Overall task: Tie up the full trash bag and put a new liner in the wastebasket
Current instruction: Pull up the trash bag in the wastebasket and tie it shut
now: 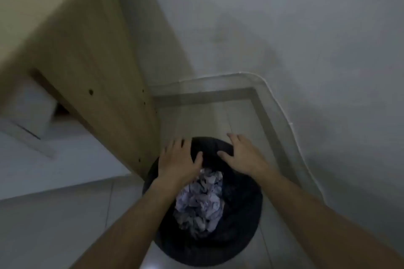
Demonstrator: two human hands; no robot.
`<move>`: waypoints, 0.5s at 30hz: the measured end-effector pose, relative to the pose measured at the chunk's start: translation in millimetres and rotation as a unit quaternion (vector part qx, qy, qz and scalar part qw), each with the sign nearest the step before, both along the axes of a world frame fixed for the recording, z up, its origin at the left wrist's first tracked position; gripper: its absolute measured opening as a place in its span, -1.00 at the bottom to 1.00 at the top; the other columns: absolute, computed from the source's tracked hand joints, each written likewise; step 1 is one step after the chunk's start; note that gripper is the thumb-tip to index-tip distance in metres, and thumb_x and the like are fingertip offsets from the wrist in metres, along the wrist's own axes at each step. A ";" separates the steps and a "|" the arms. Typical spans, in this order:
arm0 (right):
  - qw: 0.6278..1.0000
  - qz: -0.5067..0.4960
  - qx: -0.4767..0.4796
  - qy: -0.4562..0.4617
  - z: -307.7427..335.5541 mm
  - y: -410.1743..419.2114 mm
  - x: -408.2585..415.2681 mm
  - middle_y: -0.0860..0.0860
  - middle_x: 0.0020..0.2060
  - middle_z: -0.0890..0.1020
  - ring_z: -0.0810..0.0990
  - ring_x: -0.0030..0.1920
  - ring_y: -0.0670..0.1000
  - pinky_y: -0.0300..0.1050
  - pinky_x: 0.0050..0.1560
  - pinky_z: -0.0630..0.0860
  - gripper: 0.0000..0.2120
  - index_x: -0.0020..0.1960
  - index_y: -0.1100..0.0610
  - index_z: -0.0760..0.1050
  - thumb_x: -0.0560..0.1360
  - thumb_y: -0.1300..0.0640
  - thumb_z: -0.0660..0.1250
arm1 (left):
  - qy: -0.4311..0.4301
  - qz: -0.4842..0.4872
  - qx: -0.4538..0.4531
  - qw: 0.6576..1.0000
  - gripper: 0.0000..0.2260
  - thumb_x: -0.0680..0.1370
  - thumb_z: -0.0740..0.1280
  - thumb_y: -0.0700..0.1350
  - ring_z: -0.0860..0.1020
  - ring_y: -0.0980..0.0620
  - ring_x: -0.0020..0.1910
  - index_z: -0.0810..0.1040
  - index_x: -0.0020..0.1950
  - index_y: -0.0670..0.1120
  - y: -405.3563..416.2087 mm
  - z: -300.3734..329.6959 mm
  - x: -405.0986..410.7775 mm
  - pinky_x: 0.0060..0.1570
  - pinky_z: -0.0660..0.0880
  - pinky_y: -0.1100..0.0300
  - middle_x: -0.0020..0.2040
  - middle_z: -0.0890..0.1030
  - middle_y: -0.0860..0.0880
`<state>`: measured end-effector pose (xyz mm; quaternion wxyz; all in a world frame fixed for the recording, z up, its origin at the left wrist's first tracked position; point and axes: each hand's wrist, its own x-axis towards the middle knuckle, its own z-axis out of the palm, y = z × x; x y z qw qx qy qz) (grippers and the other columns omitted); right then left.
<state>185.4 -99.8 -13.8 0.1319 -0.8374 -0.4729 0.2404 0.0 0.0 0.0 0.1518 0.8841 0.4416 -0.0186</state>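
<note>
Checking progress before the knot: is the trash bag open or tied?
Open: the black plastic trash bag gapes, showing crumpled white paper inside.

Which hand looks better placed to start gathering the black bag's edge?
Probably the right hand: its thumb already presses into the trash bag fold at the far rim. The left hand lies flatter.

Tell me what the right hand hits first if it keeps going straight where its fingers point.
Probably bare floor tile past the black bag's far rim, then the wall's baseboard. The right hand looks unobstructed, though depth is unclear.
</note>
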 end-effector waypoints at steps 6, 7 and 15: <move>0.999 0.046 0.000 -0.013 -54.2 51.2 28.9 0.16 0.18 0.64 0.58 0.22 0.20 -0.12 0.10 0.45 -0.64 0.29 0.14 0.55 0.56 0.01 0.40 | -0.002 0.038 0.107 0.994 -0.49 0.61 0.09 0.25 0.42 -0.17 0.31 0.37 0.41 -0.06 31.4 -72.5 14.6 0.23 0.30 -0.04 0.36 0.47 -0.12; 0.999 0.052 0.007 -0.016 -56.5 53.9 31.2 0.15 0.21 0.63 0.58 0.23 0.19 -0.10 0.14 0.46 -0.63 0.31 0.13 0.55 0.56 0.02 0.40 | -0.016 0.043 0.105 0.993 -0.49 0.61 0.10 0.24 0.42 -0.17 0.31 0.37 0.42 -0.06 32.1 -73.3 17.5 0.25 0.30 -0.06 0.36 0.47 -0.12; 0.998 -0.034 0.058 -0.013 -37.5 42.8 45.1 0.11 0.08 0.69 0.62 0.13 0.15 -0.09 0.02 0.48 -0.68 0.20 0.10 0.64 0.51 -0.02 0.46 | -0.036 0.058 0.021 0.997 -0.50 0.61 0.18 0.06 0.36 -0.19 0.37 0.24 0.53 -0.06 32.2 -41.6 13.5 0.29 0.37 -0.09 0.45 0.36 -0.16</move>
